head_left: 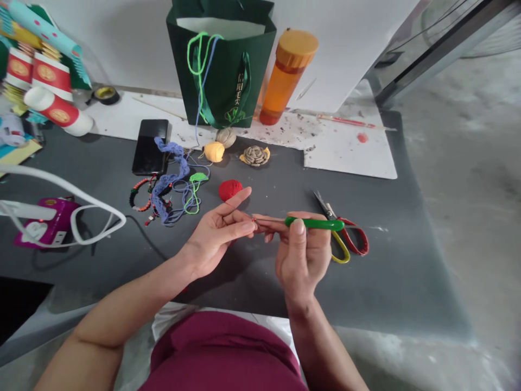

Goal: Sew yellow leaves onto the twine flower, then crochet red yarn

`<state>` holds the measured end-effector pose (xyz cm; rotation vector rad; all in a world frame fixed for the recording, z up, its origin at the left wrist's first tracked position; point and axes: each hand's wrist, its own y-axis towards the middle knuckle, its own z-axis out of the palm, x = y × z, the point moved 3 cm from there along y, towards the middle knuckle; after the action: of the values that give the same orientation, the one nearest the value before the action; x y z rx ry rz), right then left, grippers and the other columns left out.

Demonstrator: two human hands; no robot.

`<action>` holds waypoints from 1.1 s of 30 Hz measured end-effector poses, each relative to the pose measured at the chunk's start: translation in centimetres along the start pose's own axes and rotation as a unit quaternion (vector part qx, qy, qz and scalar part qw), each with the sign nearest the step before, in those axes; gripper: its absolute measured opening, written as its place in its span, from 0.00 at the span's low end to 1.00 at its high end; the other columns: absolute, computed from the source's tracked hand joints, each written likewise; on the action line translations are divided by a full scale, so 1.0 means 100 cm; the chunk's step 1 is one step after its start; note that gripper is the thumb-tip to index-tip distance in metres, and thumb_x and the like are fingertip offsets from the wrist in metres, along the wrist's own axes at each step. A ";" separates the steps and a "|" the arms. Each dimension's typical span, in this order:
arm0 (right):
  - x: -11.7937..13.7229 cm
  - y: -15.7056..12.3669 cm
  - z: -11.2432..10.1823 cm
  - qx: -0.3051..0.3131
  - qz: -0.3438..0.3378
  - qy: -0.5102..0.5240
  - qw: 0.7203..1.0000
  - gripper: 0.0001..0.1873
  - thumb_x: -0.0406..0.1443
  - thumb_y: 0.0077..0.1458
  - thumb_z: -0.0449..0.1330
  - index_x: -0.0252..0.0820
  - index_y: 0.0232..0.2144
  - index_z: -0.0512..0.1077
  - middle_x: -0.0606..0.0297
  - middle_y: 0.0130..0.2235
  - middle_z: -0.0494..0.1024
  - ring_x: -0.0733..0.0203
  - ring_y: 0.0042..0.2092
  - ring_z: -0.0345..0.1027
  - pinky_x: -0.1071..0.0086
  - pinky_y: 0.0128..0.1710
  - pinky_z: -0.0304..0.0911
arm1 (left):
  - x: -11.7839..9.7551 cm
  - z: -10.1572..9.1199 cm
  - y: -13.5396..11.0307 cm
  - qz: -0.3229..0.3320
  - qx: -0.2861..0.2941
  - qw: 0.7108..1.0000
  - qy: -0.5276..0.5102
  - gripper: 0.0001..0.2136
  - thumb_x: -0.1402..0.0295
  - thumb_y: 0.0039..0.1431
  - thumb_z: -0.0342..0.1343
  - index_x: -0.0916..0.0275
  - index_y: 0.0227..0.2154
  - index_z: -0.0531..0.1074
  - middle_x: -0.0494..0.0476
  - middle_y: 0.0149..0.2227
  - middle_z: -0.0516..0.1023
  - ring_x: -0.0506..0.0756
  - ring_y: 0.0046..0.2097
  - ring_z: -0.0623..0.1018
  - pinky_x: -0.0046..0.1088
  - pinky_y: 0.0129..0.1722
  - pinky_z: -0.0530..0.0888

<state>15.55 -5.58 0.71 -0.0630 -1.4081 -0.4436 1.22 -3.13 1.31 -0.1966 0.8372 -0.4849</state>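
The right grip is clenched around a slim green plastic-handled crochet hook, held like a pen above the dark grey counter. The hook looks light and stiff, safest taken by its handle. The left grip sits at the thin tip, but any thread there is too fine to make out. Just beyond lies a round red yarn ball.
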 end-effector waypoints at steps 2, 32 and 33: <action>0.000 0.004 0.003 0.016 0.049 0.065 0.997 0.07 0.43 0.68 0.57 0.49 0.38 0.69 0.70 0.27 0.82 0.61 0.25 0.77 0.68 0.23 0.68 | 0.001 0.001 0.000 -0.003 0.014 1.000 0.004 0.25 0.70 0.46 0.75 0.54 0.49 0.82 0.43 0.24 0.77 0.47 0.32 0.77 0.30 0.46 0.71; 0.008 -0.007 0.003 0.025 -0.164 -0.125 0.978 0.08 0.31 0.64 0.61 0.47 0.42 0.78 0.65 0.36 0.86 0.59 0.35 0.81 0.64 0.33 0.76 | 0.003 0.001 -0.001 0.001 -0.008 1.000 -0.008 0.26 0.71 0.45 0.75 0.55 0.50 0.81 0.46 0.29 0.82 0.47 0.34 0.79 0.26 0.42 0.73; 0.007 -0.007 0.001 0.007 -0.150 -0.144 0.978 0.06 0.33 0.64 0.61 0.46 0.42 0.77 0.65 0.36 0.85 0.60 0.33 0.80 0.65 0.32 0.75 | 0.003 0.000 -0.001 0.002 -0.011 1.000 -0.003 0.26 0.71 0.45 0.75 0.54 0.50 0.81 0.46 0.29 0.82 0.47 0.34 0.79 0.26 0.43 0.72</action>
<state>15.28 -6.39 1.21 0.1029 -1.7139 -0.6949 1.36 -3.37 1.20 -0.2171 0.8369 -0.4720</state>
